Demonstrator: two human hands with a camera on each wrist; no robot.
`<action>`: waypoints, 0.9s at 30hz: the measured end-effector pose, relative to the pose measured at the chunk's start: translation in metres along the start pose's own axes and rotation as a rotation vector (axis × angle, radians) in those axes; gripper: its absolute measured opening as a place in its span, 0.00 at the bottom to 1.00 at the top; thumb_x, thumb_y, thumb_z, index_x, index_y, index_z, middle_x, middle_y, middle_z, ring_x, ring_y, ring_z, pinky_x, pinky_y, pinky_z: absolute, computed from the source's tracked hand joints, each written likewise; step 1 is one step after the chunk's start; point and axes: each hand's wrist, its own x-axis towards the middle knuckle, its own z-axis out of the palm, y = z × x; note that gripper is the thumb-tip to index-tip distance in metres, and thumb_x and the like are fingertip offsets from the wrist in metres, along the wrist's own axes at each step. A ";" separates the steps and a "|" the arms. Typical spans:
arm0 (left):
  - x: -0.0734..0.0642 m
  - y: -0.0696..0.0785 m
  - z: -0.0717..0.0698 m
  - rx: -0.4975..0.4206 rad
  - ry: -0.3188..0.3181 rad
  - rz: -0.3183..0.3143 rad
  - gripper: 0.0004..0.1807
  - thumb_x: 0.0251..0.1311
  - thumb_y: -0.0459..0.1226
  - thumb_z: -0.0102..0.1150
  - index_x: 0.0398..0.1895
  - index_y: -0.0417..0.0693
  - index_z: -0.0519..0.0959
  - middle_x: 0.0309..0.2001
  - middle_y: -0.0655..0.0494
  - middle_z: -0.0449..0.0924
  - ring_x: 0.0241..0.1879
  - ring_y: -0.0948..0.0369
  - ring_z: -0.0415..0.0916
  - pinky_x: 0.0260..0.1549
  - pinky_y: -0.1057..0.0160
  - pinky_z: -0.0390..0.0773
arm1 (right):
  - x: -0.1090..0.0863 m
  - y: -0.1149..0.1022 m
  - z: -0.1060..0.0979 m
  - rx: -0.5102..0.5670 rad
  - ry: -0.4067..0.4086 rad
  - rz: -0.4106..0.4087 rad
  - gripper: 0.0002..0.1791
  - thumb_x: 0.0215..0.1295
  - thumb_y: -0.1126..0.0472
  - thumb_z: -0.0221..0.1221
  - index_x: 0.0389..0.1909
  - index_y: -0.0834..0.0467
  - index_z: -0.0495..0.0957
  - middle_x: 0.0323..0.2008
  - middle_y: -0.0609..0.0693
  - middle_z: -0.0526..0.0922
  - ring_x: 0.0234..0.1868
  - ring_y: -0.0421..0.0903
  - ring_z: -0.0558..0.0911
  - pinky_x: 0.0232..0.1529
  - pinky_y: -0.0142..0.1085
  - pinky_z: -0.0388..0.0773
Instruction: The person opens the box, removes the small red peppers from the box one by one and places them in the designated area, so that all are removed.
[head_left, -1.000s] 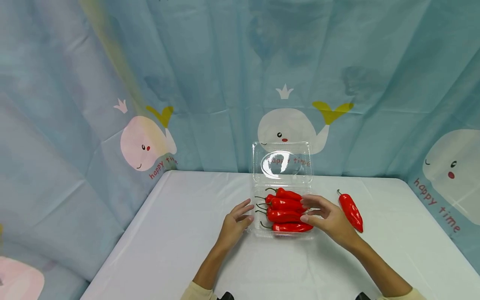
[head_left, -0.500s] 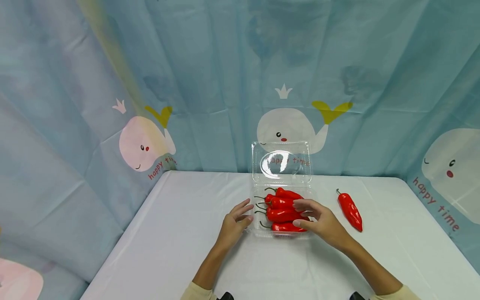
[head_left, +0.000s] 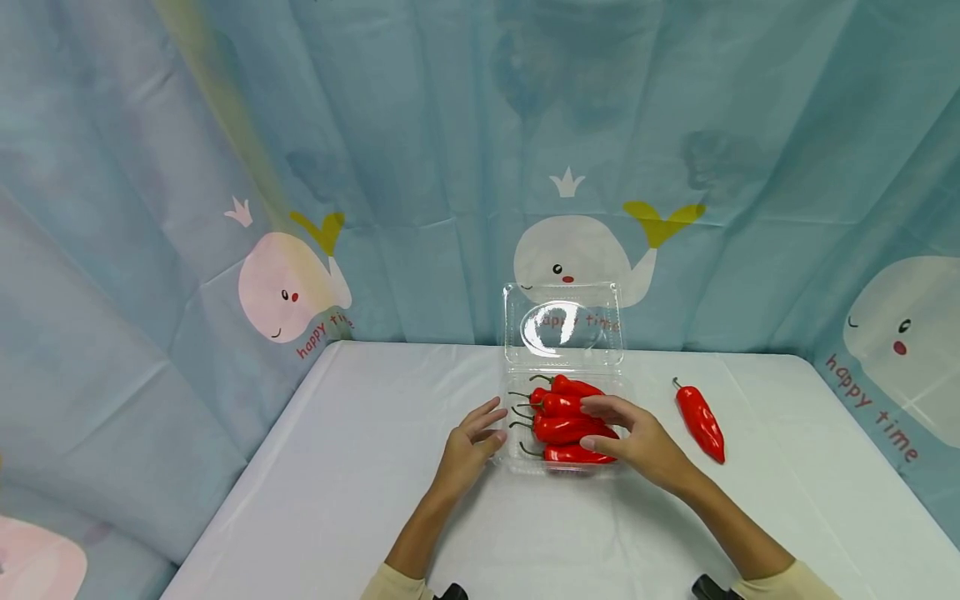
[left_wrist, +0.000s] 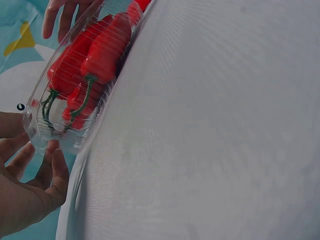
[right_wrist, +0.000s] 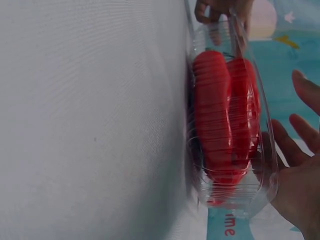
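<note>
Several glossy red peppers with thin green stems [head_left: 558, 429] lie side by side in a clear plastic clamshell box [head_left: 564, 363], its lid raised at the back. At the box's left end is my left hand [head_left: 459, 462], fingers slightly bent; the left wrist view shows its fingertips against or close to the box corner [left_wrist: 42, 142]. My right hand [head_left: 648, 446] reaches over the right end, fingertips at the peppers' tips, fingers spread and loosely bent. In the right wrist view, red peppers [right_wrist: 212, 115] show through the ribbed wall, and some right-hand fingers are partly hidden behind it.
Another red pepper [head_left: 701, 423] lies by itself on the white table [head_left: 360, 467], to the right of the box. A blue curtain [head_left: 420, 167] with whale prints hangs behind and along the sides of the table.
My right hand has moved slightly left, further over the peppers' right ends. My left hand, the box and the lone pepper have stayed in place.
</note>
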 end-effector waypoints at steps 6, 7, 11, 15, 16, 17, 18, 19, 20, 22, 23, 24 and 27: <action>0.000 -0.001 0.000 0.011 0.001 -0.002 0.22 0.73 0.35 0.62 0.68 0.44 0.81 0.78 0.55 0.69 0.65 0.44 0.79 0.56 0.57 0.85 | 0.004 -0.001 0.001 -0.016 -0.025 0.022 0.34 0.62 0.52 0.75 0.68 0.55 0.78 0.65 0.52 0.81 0.66 0.58 0.79 0.60 0.44 0.84; 0.001 -0.001 0.000 0.011 0.000 0.000 0.22 0.73 0.35 0.62 0.68 0.44 0.81 0.78 0.55 0.69 0.65 0.44 0.79 0.55 0.57 0.85 | 0.005 -0.001 0.001 -0.018 -0.029 0.028 0.33 0.62 0.51 0.75 0.68 0.54 0.78 0.65 0.52 0.81 0.66 0.58 0.79 0.60 0.43 0.83; 0.001 -0.002 0.000 -0.001 0.002 0.003 0.22 0.73 0.34 0.62 0.68 0.42 0.81 0.79 0.53 0.68 0.65 0.43 0.79 0.55 0.54 0.85 | 0.007 -0.003 0.001 -0.019 -0.062 0.039 0.33 0.62 0.51 0.74 0.67 0.54 0.78 0.64 0.53 0.82 0.66 0.58 0.79 0.55 0.34 0.83; 0.001 -0.003 0.001 0.010 0.001 0.000 0.22 0.74 0.34 0.61 0.69 0.43 0.80 0.79 0.53 0.68 0.65 0.43 0.79 0.56 0.52 0.85 | 0.009 -0.002 0.002 -0.035 -0.085 0.048 0.34 0.62 0.50 0.74 0.68 0.55 0.78 0.63 0.55 0.82 0.65 0.59 0.78 0.52 0.32 0.84; 0.001 -0.003 0.001 0.014 0.001 0.000 0.22 0.74 0.34 0.61 0.69 0.43 0.80 0.79 0.53 0.68 0.65 0.43 0.79 0.56 0.53 0.85 | 0.010 -0.002 0.003 -0.040 -0.088 0.049 0.34 0.62 0.49 0.74 0.67 0.54 0.78 0.63 0.54 0.82 0.65 0.58 0.78 0.52 0.33 0.84; 0.002 -0.003 0.000 0.017 0.000 0.000 0.22 0.74 0.35 0.61 0.69 0.43 0.81 0.79 0.53 0.68 0.65 0.43 0.79 0.56 0.55 0.85 | 0.011 -0.002 0.003 -0.042 -0.091 0.048 0.34 0.62 0.49 0.74 0.67 0.54 0.78 0.63 0.54 0.82 0.65 0.58 0.78 0.52 0.33 0.84; 0.002 -0.003 0.000 0.020 -0.002 0.001 0.22 0.74 0.35 0.62 0.69 0.43 0.81 0.79 0.54 0.68 0.65 0.43 0.79 0.55 0.57 0.85 | 0.011 -0.002 0.003 -0.045 -0.092 0.048 0.34 0.62 0.49 0.74 0.67 0.54 0.78 0.63 0.55 0.82 0.65 0.58 0.78 0.51 0.33 0.84; 0.001 -0.003 0.000 0.016 -0.004 0.000 0.22 0.74 0.35 0.62 0.69 0.43 0.81 0.79 0.54 0.68 0.65 0.43 0.79 0.54 0.59 0.85 | 0.012 -0.002 0.003 -0.047 -0.094 0.048 0.34 0.62 0.49 0.74 0.67 0.54 0.78 0.63 0.54 0.82 0.64 0.58 0.78 0.51 0.33 0.84; 0.001 -0.003 0.000 0.008 -0.006 0.006 0.22 0.74 0.35 0.62 0.69 0.43 0.80 0.79 0.53 0.68 0.65 0.43 0.79 0.53 0.61 0.85 | 0.012 -0.002 0.003 -0.048 -0.096 0.043 0.34 0.62 0.50 0.74 0.67 0.54 0.78 0.63 0.55 0.82 0.64 0.58 0.78 0.51 0.33 0.84; 0.001 -0.002 0.000 -0.005 -0.009 0.010 0.22 0.74 0.35 0.62 0.69 0.43 0.80 0.79 0.53 0.68 0.65 0.43 0.79 0.51 0.66 0.84 | 0.012 -0.001 0.003 -0.049 -0.099 0.040 0.34 0.62 0.50 0.74 0.67 0.54 0.78 0.63 0.56 0.82 0.64 0.59 0.79 0.51 0.33 0.85; 0.001 -0.002 0.000 -0.010 -0.011 0.010 0.22 0.73 0.34 0.62 0.69 0.43 0.80 0.79 0.53 0.68 0.65 0.43 0.79 0.50 0.68 0.83 | 0.012 -0.001 0.004 -0.051 -0.099 0.041 0.34 0.62 0.51 0.75 0.67 0.54 0.78 0.63 0.56 0.82 0.64 0.59 0.79 0.50 0.33 0.85; 0.001 -0.002 0.000 -0.012 -0.011 0.010 0.22 0.73 0.34 0.62 0.69 0.43 0.80 0.79 0.53 0.68 0.65 0.43 0.79 0.50 0.69 0.83 | 0.013 -0.001 0.004 -0.054 -0.099 0.042 0.34 0.61 0.51 0.75 0.67 0.54 0.78 0.63 0.56 0.82 0.64 0.59 0.79 0.50 0.33 0.85; 0.002 -0.002 0.000 -0.011 -0.010 0.009 0.22 0.73 0.34 0.61 0.69 0.43 0.81 0.79 0.53 0.68 0.65 0.43 0.79 0.50 0.70 0.82 | 0.014 -0.001 0.005 -0.064 -0.099 0.046 0.34 0.61 0.50 0.75 0.67 0.54 0.79 0.63 0.56 0.82 0.64 0.60 0.78 0.49 0.36 0.87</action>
